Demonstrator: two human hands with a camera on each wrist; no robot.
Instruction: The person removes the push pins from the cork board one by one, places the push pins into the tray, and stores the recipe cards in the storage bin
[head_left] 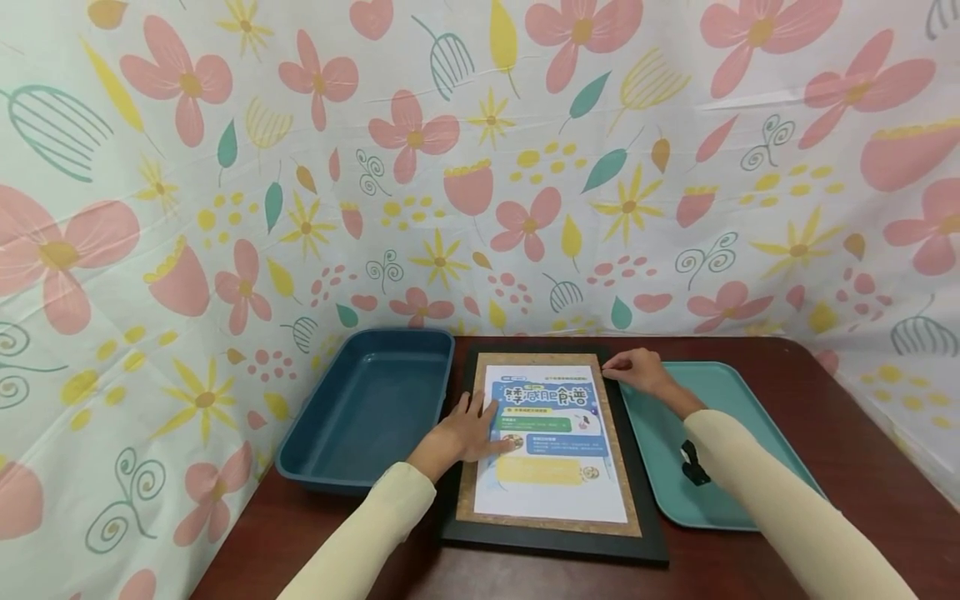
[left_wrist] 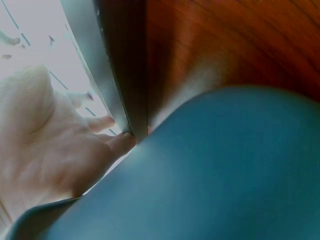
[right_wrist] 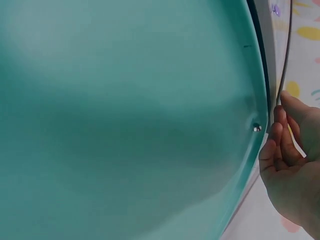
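Note:
A printed poster [head_left: 555,500] lies face up on a brown board [head_left: 467,492] inside a black frame [head_left: 555,546]. My left hand [head_left: 463,427] spreads its straight fingers over the poster's left side, reaching across the frame. In the left wrist view, that hand [left_wrist: 55,130] shows beside the frame's side bar [left_wrist: 122,60]. At the upper right corner of the board is my right hand [head_left: 641,371], fingers bent. In the right wrist view, this hand [right_wrist: 290,160] brings thumb and fingertips together at a thin dark edge; I cannot tell what they pinch.
Left of the frame stands a deep blue pan [head_left: 367,417], close by the left hand. To the right, a flat teal tray [head_left: 712,417] lies under the right forearm, with a small shiny piece [right_wrist: 257,128] near its rim. A flowered curtain [head_left: 480,167] hangs behind the table [head_left: 795,375].

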